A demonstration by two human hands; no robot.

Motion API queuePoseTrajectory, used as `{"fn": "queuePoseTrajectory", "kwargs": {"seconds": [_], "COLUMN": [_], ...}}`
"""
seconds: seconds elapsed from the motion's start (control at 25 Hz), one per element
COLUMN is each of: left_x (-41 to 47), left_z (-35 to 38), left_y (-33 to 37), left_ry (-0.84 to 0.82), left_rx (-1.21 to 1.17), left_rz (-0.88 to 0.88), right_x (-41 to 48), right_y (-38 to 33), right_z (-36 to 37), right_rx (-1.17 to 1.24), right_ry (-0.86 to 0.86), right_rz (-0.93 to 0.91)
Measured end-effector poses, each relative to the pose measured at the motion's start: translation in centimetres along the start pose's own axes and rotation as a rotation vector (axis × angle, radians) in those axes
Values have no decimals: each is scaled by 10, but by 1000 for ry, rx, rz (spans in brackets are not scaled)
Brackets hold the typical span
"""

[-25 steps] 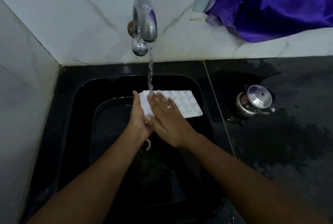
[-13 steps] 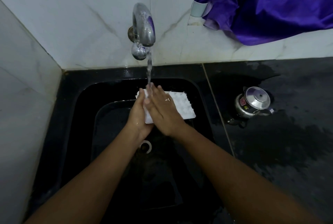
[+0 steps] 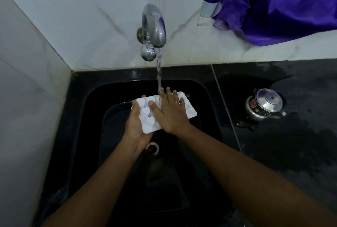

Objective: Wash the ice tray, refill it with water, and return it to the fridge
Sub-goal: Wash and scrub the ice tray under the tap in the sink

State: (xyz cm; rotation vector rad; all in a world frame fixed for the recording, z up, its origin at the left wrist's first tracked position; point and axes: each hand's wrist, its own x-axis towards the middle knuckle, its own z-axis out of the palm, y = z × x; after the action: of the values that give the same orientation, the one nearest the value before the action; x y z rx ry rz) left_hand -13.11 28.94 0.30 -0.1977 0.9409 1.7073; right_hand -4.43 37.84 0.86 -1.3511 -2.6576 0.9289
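1. Left hand (image 3: 137,126) cups the near-left end of the ice tray (image 3: 189,111) from below, thumb along the left edge; closed on it in a supporting grip
2. Right hand (image 3: 170,112) lies flat and open on the tray's top face, fingers spread, palm covering the middle; a ring shows on 1 finger. Not gripping, only pressing
3. Ice tray is white, cavity side up, heart-shaped moulds visible near the left hand. It is held over the black sink (image 3: 87,135), above the drain (image 3: 152,147), tilted slightly
4. Tap (image 3: 155,24) is running; the stream (image 3: 159,73) lands on the tray just beside the right fingers
5. Step in hand, as judged: washing, rubbing the cavities under water. Refill and fridge not yet done
6. Next move likely calls for lifting the right hand clear and levelling the tray so cavities fill evenly
7. Small metal kettle (image 3: 262,105) stands on the wet dark surface (image 3: 300,144), well apart; purple cloth (image 3: 282,2) hangs above
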Motion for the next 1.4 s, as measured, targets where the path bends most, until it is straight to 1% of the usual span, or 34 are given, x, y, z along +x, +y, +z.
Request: {"fn": "queuePoseTrajectory", "kwargs": {"seconds": [0.12,0.16,0.2,0.24,0.32,0.36,0.4,0.48,0.56,0.6,0.64,0.76,0.8,0.88,1.0,1.08,1.12,1.16,1.2,1.28,1.32,1.36,1.4], "left_x": [-6,-9,-14,-17,-16,-17,-21,-28,-40,-43,-44,-30,-27,-25,-34,-41,-41,-35,-28,-17,-12,-8,-7], "left_z": [-4,-3,-3,0,2,3,7,9,10,11,13,7,5,2,4,7,8,7,6,4,3,2,3], "left_y": [-5,-8,-8,-7,0,4,7,2,-5,-6,-4,2,3,1,-4,-4,-3,-1,3,12,15,14,10], "left_ry": [-19,-8,16,42,70,70,79,64,56,44,47,123,135,114,52,57,68,89,114,156,164,165,160], "left_rx": [71,84,109,119,111,115,134,170,195,196,187,180,184,155,183,174,169,171,167,99,64,49,37], "left_rz": [34,47,57,74,118,132,143,145,141,134,131,152,149,126,173,196,188,192,194,200,185,164,146], "right_x": [31,30,23,12,-17,-23,-16,14,35,34,26,-12,-16,1,32,36,29,18,6,-25,-34,-32,-21], "right_y": [9,7,0,-10,-29,-31,-27,-12,6,6,-3,-33,-34,-27,-2,8,5,-1,-10,-23,-24,-19,-10], "right_z": [-11,-10,-5,1,20,25,26,17,-1,-1,2,24,26,19,3,1,5,9,14,25,26,24,21], "right_rx": [134,133,109,87,142,171,186,223,274,277,272,310,302,283,318,368,339,295,261,243,216,199,181], "right_ry": [22,19,1,-24,-129,-147,-116,-57,-68,-78,-72,-100,-111,-88,-68,-87,-65,-34,-27,-119,-175,-190,-177], "right_rz": [325,371,347,252,82,55,75,248,427,450,415,187,160,206,414,476,455,396,297,107,59,56,94]}}
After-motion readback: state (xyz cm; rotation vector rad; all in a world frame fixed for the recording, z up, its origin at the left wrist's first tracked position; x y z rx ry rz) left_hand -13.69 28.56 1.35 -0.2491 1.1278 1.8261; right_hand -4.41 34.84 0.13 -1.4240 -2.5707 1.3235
